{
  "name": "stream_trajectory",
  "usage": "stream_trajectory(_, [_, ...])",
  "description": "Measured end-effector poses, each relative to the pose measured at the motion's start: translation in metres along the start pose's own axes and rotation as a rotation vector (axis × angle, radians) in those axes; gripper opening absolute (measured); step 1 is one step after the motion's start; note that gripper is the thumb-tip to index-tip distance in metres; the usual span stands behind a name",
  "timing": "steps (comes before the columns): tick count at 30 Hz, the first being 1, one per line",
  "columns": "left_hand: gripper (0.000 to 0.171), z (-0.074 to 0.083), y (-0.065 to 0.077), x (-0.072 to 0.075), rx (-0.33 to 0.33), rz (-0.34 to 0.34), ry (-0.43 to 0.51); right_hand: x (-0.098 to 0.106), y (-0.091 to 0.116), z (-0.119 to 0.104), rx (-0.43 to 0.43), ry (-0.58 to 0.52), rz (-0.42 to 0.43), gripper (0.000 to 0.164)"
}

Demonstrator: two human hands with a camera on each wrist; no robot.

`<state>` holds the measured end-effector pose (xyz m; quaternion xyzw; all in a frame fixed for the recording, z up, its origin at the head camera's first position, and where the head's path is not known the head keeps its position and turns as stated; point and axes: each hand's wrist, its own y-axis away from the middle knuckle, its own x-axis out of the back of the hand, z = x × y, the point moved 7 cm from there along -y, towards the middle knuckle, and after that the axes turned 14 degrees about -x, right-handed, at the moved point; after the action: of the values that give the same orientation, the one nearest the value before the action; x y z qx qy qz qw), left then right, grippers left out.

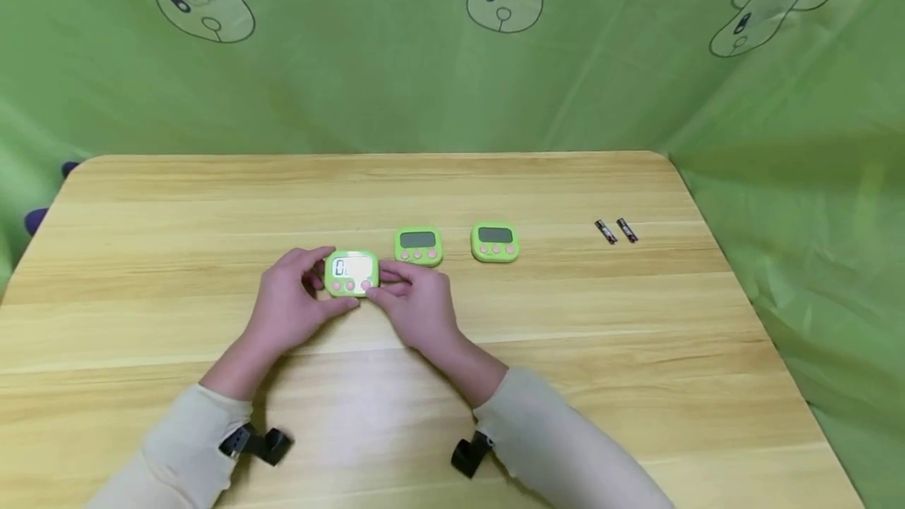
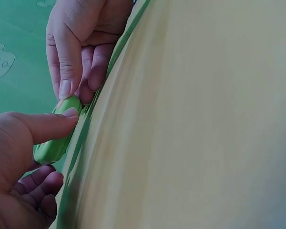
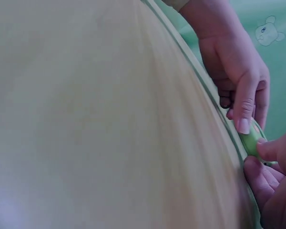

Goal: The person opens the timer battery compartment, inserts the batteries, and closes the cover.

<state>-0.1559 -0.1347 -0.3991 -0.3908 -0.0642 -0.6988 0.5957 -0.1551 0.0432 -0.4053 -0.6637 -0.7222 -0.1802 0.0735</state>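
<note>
A green digital timer (image 1: 352,273) with pink buttons is held between both hands, its face tipped up towards the head camera. One large digit shows at the left of its display; glare washes out the rest. My left hand (image 1: 288,297) grips the timer's left side, thumb along the lower edge. The right hand (image 1: 419,303) pinches the right end, with its thumb at the lower right button. From the left wrist, the timer (image 2: 57,136) appears edge-on, a thumb from each hand on it. Fingers behind the timer are partly hidden.
Two similar green timers (image 1: 418,247) (image 1: 495,243) with grey displays lie on the wooden table (image 1: 566,383), the nearer one just beyond the right hand. Two small dark batteries (image 1: 606,232) (image 1: 627,230) lie further right. A green curtain (image 1: 368,85) hangs behind the table's back edge.
</note>
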Motion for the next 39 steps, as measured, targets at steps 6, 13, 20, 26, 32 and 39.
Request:
stream_trajectory(6, [0.071, -0.015, -0.004, 0.011, 0.008, 0.014, -0.023, -0.019, -0.011, -0.006, -0.002, 0.011, -0.019, 0.044])
stream_trajectory(13, [0.070, -0.025, -0.009, 0.021, 0.011, 0.017, -0.018, -0.031, -0.014, -0.021, 0.083, 0.195, 0.046, 0.044])
stream_trajectory(20, [0.070, -0.031, -0.014, 0.024, -0.006, -0.034, -0.043, -0.036, -0.015, -0.023, 0.116, 0.366, 0.094, 0.044])
stream_trajectory(26, [0.071, -0.038, -0.018, 0.022, 0.001, -0.055, -0.051, -0.038, -0.018, -0.024, 0.119, 0.440, 0.098, 0.048])
stream_trajectory(32, [0.072, -0.044, -0.024, 0.019, 0.035, -0.089, -0.026, -0.040, -0.022, -0.027, 0.125, 0.504, 0.115, 0.050])
stream_trajectory(39, [0.074, -0.048, -0.027, 0.019, 0.092, -0.138, -0.014, -0.042, -0.026, -0.026, 0.077, 0.554, 0.102, 0.054])
